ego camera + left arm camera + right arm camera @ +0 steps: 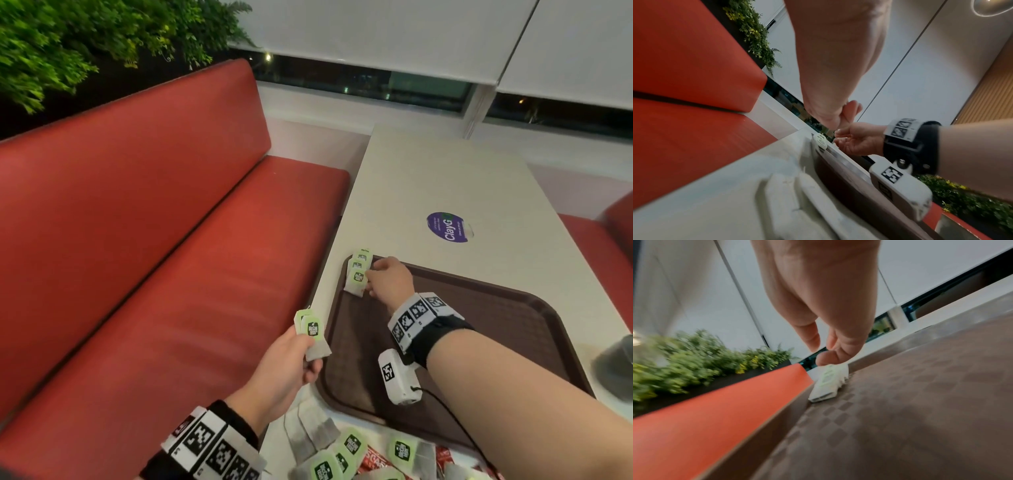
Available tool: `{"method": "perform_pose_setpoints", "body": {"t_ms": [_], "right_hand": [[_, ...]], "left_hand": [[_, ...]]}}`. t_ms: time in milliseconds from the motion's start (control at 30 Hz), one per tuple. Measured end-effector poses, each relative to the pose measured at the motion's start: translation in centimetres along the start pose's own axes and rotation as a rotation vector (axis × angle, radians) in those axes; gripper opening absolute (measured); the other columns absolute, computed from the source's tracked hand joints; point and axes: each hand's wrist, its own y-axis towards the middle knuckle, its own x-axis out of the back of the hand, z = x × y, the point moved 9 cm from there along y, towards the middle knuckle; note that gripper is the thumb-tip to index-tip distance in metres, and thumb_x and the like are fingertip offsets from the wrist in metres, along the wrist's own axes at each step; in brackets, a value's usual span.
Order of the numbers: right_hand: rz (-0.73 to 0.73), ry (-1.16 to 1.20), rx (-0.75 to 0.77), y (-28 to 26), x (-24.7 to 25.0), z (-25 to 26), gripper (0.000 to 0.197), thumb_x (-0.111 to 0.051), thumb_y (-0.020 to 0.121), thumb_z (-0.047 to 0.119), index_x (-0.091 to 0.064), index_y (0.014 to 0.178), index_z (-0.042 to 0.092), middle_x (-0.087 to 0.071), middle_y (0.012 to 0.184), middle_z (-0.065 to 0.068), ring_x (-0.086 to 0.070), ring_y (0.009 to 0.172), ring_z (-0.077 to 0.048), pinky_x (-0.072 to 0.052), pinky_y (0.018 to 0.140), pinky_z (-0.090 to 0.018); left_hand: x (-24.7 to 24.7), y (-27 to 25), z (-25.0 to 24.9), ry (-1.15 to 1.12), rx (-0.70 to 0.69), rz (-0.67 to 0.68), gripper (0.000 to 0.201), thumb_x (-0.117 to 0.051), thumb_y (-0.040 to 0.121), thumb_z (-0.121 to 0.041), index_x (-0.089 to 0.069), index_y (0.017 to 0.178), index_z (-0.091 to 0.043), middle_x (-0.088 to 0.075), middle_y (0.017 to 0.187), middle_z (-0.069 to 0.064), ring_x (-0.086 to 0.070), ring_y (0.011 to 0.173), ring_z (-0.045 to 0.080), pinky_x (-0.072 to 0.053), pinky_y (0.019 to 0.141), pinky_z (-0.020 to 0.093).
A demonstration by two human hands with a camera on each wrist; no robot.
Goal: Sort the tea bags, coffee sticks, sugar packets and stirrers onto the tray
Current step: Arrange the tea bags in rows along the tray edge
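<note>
Two hands: L (pixel 291 363) grips tea bags (pixel 311 334), R (pixel 388 279) fingertips on tray (pixel 496 329) stack (pixel 358 274), grip unclear.

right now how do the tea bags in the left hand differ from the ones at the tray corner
The left hand pinches its tea bags in the air beside the tray; the corner tea bags lie overlapped on it, the right hand touching them. Both have green tags.

Brown checker-textured tray (pixel 496 329), green-tagged tea bags (pixel 358 275), red bench (pixel 137 240).
</note>
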Motion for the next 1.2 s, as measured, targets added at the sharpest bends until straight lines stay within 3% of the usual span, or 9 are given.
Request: {"method": "perform_pose_setpoints", "body": {"t_ms": [67,200,300,400,567,800,933,1067,1200], "right_hand": [[0.112,0.104,0.064,-2.5,-0.2,0.8,0.005,-0.06,0.087,0.011,-0.06,0.084,0.015,-0.066,0.081,-0.009,-0.061,0.065,-0.018,-0.052,0.062,-0.03],[0.52,0.124,0.094,-9.6,-1.9,0.9,0.007,-0.069,0.085,0.019,-0.068,0.079,0.016,-0.064,0.069,0.001,-0.054,0.058,-0.006,-0.039,0.051,-0.019],[0.612,0.069,0.15,-12.9,-1.7,1.1,0.008,-0.073,0.082,0.018,-0.069,0.076,0.016,-0.06,0.06,0.006,-0.048,0.05,-0.002,-0.036,0.05,-0.016],[0.558,0.032,0.187,-13.5,-1.1,1.3,0.017,-0.071,0.082,0.008,-0.062,0.069,0.015,-0.054,0.054,0.009,-0.044,0.044,0.001,-0.036,0.05,-0.013],[0.473,0.154,0.103,-12.0,0.2,0.9,0.023,-0.071,0.081,0.004,-0.059,0.063,0.014,-0.054,0.053,-0.001,-0.043,0.044,-0.009,-0.034,0.045,-0.017],[0.256,0.153,-0.087,-4.7,0.3,-1.3,0.024,-0.068,0.083,0.003,-0.056,0.064,0.012,-0.058,0.051,0.001,-0.048,0.048,-0.01,-0.037,0.042,-0.018],[0.241,0.093,-0.224,-2.3,-1.2,-2.4,0.021,-0.063,0.086,0.002,-0.055,0.069,0.012,-0.057,0.065,-0.005,-0.051,0.056,-0.013,-0.044,0.052,-0.023],[0.256,0.037,-0.193,-0.6,-2.0,-2.3,0.022,-0.06,0.086,0.002,-0.054,0.07,0.015,-0.059,0.072,-0.004,-0.058,0.063,-0.014,-0.053,0.07,-0.029],[0.227,-0.059,-0.131,-0.3,-2.4,-1.7,0.024,-0.059,0.086,0.003,-0.051,0.068,0.016,-0.059,0.072,-0.004,-0.059,0.064,-0.015,-0.055,0.067,-0.029]], "left_hand": [[-0.3,-0.1,-0.4,-0.004,-0.011,0.029,0.022,-0.035,0.1,-0.006,-0.053,0.111,-0.005,-0.05,0.071,0.006,-0.044,0.05,0.009,-0.031,0.047,0.021],[-1.2,-0.3,-1.2,0.028,-0.051,0.082,0.022,-0.036,0.1,-0.004,-0.053,0.113,-0.012,-0.054,0.076,0.006,-0.046,0.053,0.01,-0.035,0.047,0.019],[-2.2,-0.3,-1.3,0.057,-0.061,0.107,0.023,-0.039,0.1,-0.005,-0.05,0.117,-0.017,-0.057,0.083,0.007,-0.047,0.056,0.01,-0.035,0.049,0.02],[-3.3,-0.4,-1.3,0.095,-0.068,0.122,0.024,-0.04,0.1,-0.008,-0.047,0.119,-0.022,-0.056,0.09,0.008,-0.046,0.057,0.01,-0.035,0.051,0.021],[-3.2,-0.2,-1.1,0.067,-0.047,0.073,0.021,-0.039,0.102,-0.026,-0.046,0.121,-0.023,-0.057,0.1,0.007,-0.046,0.055,0.01,-0.034,0.051,0.022],[-2.5,-0.8,-0.7,0.021,0.001,0.053,0.014,-0.038,0.102,-0.027,-0.049,0.111,-0.025,-0.054,0.092,0.008,-0.045,0.056,0.011,-0.035,0.052,0.022],[-1.7,-0.8,-0.5,0.057,-0.002,0.044,0.017,-0.038,0.102,-0.026,-0.049,0.114,-0.021,-0.054,0.096,0.01,-0.046,0.056,0.01,-0.036,0.053,0.022],[-0.2,-0.8,-0.5,-0.001,0.006,0.015,0.022,-0.038,0.102,-0.024,-0.05,0.118,-0.013,-0.053,0.09,0.009,-0.046,0.057,0.011,-0.035,0.052,0.022],[0.5,-0.9,-0.6,-0.012,0.001,0.007,0.019,-0.039,0.102,-0.023,-0.05,0.114,-0.014,-0.052,0.087,0.008,-0.046,0.058,0.012,-0.036,0.055,0.024]]}}
